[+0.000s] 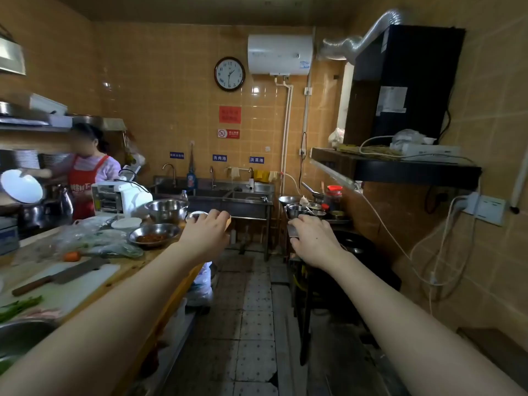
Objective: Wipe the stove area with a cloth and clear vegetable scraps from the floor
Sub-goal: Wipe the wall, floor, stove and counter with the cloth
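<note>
Both our arms were stretched out over the kitchen aisle, backs of the hands up.

Our left hand (pixel 207 231) had its fingers (pixel 218 216) bent away from us, and an orange-brown edge (pixel 228 222) showed just past them; we could not tell whether they gripped it. Our right hand (pixel 311 238) had its fingers (pixel 301 221) curled down, with a small grey piece (pixel 293 232) just under them, and again we could not tell a grip. The stove (pixel 355 244) sat just right of the right fingers. A yellow cloth (pixel 261 175) hung on the sink rail, well beyond both sets of fingertips. The tiled floor (pixel 251 310) lay below the fingers. A steel bowl (pixel 167 210) stood left of the left fingers.
</note>
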Demonstrator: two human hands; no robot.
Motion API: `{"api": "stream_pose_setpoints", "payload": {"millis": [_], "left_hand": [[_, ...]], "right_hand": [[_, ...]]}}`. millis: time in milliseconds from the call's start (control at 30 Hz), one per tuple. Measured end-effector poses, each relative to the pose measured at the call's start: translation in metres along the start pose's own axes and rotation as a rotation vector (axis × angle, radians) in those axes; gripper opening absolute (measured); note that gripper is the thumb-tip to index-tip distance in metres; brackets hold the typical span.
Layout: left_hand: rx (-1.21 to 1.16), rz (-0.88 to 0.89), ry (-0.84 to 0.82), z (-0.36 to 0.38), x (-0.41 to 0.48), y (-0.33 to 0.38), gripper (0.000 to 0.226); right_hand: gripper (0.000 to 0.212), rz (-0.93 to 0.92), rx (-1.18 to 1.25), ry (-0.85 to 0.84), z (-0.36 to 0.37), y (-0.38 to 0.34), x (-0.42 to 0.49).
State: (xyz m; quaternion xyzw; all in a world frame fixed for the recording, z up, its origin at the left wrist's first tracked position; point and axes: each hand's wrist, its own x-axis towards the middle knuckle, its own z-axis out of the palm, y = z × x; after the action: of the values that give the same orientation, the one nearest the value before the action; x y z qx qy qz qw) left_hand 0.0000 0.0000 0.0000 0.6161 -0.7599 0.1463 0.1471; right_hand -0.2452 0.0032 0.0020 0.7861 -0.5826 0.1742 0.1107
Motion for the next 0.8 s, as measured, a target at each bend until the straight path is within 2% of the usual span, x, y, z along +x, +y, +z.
{"api": "stream_pose_setpoints", "payload": {"millis": [267,433,600,800], "left_hand": [[-0.025,0.002,-0.091,0.040,0.048,-0.023,0.047],[-0.055,0.020,-0.147,0.102,0.112,-0.047,0.042],[-0.118,0.034,-0.149,0.163,0.215,-0.094,0.045],[-0.180,0.091,-0.137,0.226,0.366,-0.170,0.040]], "right_hand": [[0.050,0.037,0.034,-0.028,0.047,0.000,0.047],[0.049,0.083,0.049,-0.052,0.113,0.009,0.104],[0.047,0.130,0.065,-0.093,0.187,0.009,0.207],[0.045,0.165,0.095,-0.072,0.261,0.010,0.372]]}}
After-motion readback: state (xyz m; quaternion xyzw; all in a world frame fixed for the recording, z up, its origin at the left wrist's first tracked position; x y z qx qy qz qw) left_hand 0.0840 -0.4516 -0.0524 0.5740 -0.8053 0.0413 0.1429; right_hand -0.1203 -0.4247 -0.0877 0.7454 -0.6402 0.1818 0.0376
